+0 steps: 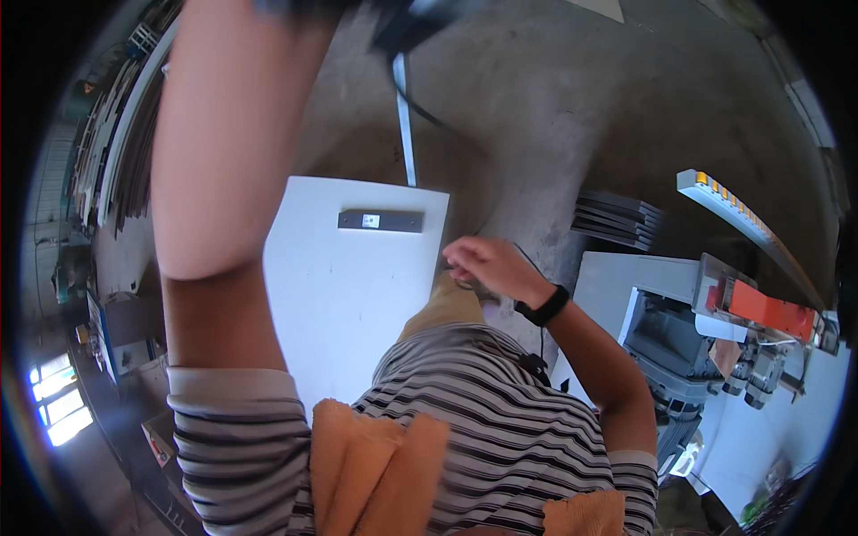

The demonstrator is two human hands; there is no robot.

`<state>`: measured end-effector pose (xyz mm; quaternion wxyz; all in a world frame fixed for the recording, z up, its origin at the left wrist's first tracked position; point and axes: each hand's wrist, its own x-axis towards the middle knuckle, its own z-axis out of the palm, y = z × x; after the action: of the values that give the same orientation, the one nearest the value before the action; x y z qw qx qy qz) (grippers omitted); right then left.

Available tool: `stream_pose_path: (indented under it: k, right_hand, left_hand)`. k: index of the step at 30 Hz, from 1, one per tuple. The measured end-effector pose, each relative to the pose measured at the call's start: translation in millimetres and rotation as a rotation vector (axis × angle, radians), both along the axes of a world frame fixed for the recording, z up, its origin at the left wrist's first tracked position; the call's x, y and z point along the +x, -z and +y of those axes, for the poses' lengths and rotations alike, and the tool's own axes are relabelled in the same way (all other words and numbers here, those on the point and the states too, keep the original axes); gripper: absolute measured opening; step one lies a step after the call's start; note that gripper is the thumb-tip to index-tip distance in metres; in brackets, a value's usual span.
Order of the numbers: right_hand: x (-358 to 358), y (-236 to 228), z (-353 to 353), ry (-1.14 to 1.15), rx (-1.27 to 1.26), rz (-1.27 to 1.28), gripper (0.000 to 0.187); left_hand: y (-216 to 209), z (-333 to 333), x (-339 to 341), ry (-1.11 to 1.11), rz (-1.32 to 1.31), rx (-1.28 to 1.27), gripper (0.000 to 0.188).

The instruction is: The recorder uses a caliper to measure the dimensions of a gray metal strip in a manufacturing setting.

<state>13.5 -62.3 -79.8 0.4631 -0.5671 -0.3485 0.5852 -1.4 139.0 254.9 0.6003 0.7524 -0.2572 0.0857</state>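
Dark grey, long, rectangular, metal-looking bar (382, 221): lying flat on the far part of the surface, with a small white label facing up, apart from our right hand.
White, smooth, flat work surface (357, 313): under the bar, reaching near to our body.
Right hand (487, 265): just beyond the surface's right edge, fingers loosely curled; we cannot tell whether they close on anything thin.
Left grip: we cannot tell it, since our left hand is out of view; our bare left forearm (237, 161) stretches far.
Good handling: we judge the bar is best taken near its 2 ends, kept level, and lifted rather than dragged, to spare the white face.
Obstructions: our forearm hides ground on the left; a thin black cable (415, 105) hangs at the far side and could snag.
Far right: 1 stack of dark grey, slim bars (617, 221).
Right: 1 machine with an orange-red, boxy part (760, 308).
Far left: long, pale and dark panels (116, 134) on edge.
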Motion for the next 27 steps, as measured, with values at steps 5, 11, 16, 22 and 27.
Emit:
stream_pose_path:
  k: [5, 11, 16, 22, 27]
  right_hand:
    - [50, -81, -28, 0.41, 0.383, 0.834, 0.028]
    - [44, -97, -53, 0.311, 0.08, 0.368, 0.03]
    - [67, -101, -71, -0.358, -0.229, -0.577, 0.029]
    - [68, -108, -88, 0.32, 0.271, 0.404, 0.032]
    - [61, -108, -74, 0.447, 0.536, 0.682, 0.037]
  left_hand:
    - [124, -45, -36, 0.111, 0.186, 0.509, 0.02]
    - [199, -70, -82, -0.108, 0.596, 0.603, 0.055]
    - [264, -40, -90, -0.265, 0.225, 1.177, 0.057]
    - [245, -51, -84, -0.843, -0.183, 0.537, 0.067]
    - [239, -102, -77, -0.458, 0.223, 0.397, 0.047]
